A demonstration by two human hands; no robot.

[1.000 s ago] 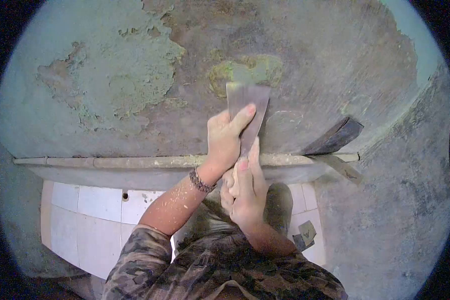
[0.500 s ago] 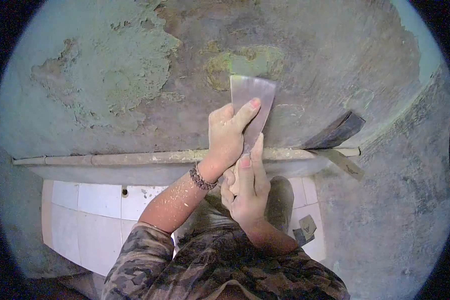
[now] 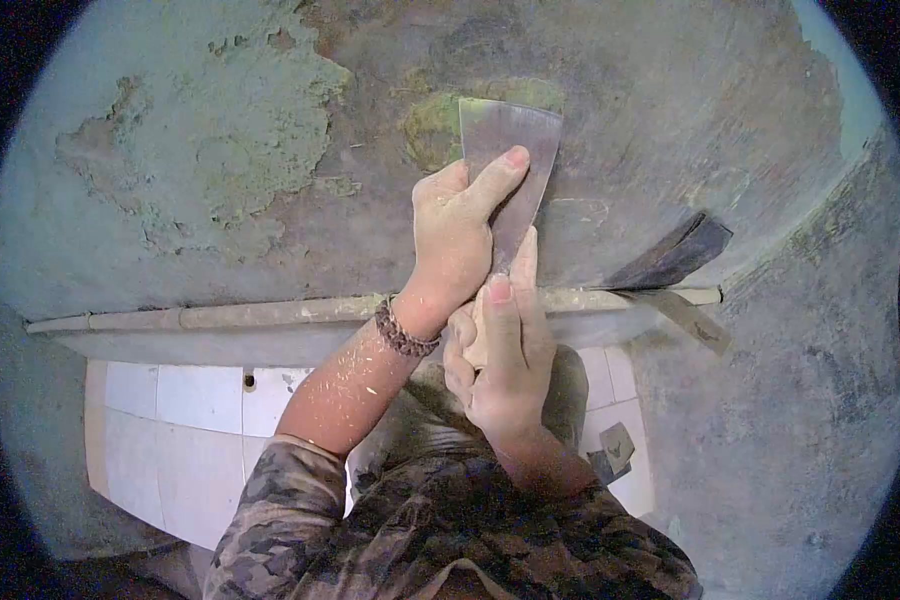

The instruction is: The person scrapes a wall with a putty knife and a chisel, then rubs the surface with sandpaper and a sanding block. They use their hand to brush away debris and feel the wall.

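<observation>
Both my hands grip a wide, flat metal scraper [image 3: 515, 128], its blade pointing up the wall [image 3: 650, 90]. My left hand [image 3: 452, 228] clasps the blade from the left, thumb laid flat across the metal and dusty with pale flecks. Lower down, my right hand [image 3: 510, 365] is wrapped around the handle, thumb and forefinger stretched up along it; most of the handle is hidden. The blade's edge overlaps a patch of green paint [image 3: 435, 130] on bare, brownish plaster. Dust and chips cling to my left forearm, which wears a braided bracelet [image 3: 404, 330].
A pale pipe [image 3: 240, 314] runs along the wall's base. Sandpaper-like dark strips [image 3: 675, 255] rest on its right end, with a tan strip [image 3: 692, 320] below. White tiles [image 3: 195, 395] lie underneath, holding scraps [image 3: 615, 450] at right. Peeling green paint [image 3: 240, 150] covers the wall's left.
The scraper has slid up the wall, both hands moving with it, and its blade now covers much of the green patch that showed above it before.
</observation>
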